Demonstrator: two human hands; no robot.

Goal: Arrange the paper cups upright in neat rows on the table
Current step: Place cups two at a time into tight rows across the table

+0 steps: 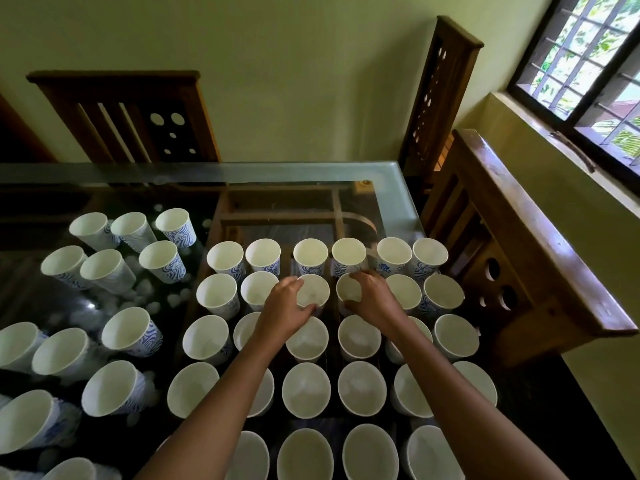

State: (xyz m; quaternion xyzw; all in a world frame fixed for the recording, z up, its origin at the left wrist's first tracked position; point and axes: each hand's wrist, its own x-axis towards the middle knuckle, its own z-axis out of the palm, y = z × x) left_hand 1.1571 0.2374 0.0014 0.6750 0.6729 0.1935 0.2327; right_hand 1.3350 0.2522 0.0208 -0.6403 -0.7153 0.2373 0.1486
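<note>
Bare forearms (pixel 214 410) reach over tapered white paper cups (pixel 304 389) standing mouth-up in rows on the glass surface (pixel 311 174). Left hand (pixel 284 306) curls round one second-row cup (pixel 313 289); right hand (pixel 372 299) grips its neighbour (pixel 346 289).

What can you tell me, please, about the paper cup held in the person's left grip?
The white paper cup has a round mouth with a thin rolled rim and an empty, pale inside; its outer wall is mostly hidden. It stands upright, mouth up, on the glass table top, third from the left in the grid's second row from the far edge. The left grip curls round its near-left rim, with the thumb at the near side. It seems just apart from the neighbouring cups.
</note>
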